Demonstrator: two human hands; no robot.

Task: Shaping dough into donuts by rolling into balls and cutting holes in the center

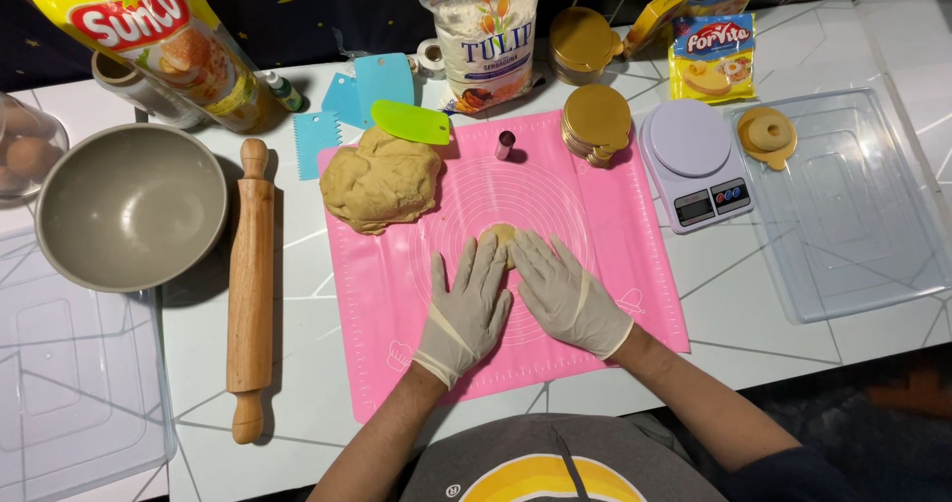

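While both gloved hands lie flat w/ fingers spread, left hand [464,309] & right hand [567,294] grip nothing, fingertips touching a small dough piece [500,235] mid pink mat [635,264]. Big dough lump [381,180] sits at mat's far-left corner; rolling pin [250,284] & grey bowl [131,206] further left on table [754,313].

Matt pink silicone mat [605,264], smooth wooden rolling pin [250,284], glossy plastic tray [863,214]

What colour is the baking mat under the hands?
Pink, with faint white circle guides. The baking mat shows best in the head view, the only one.
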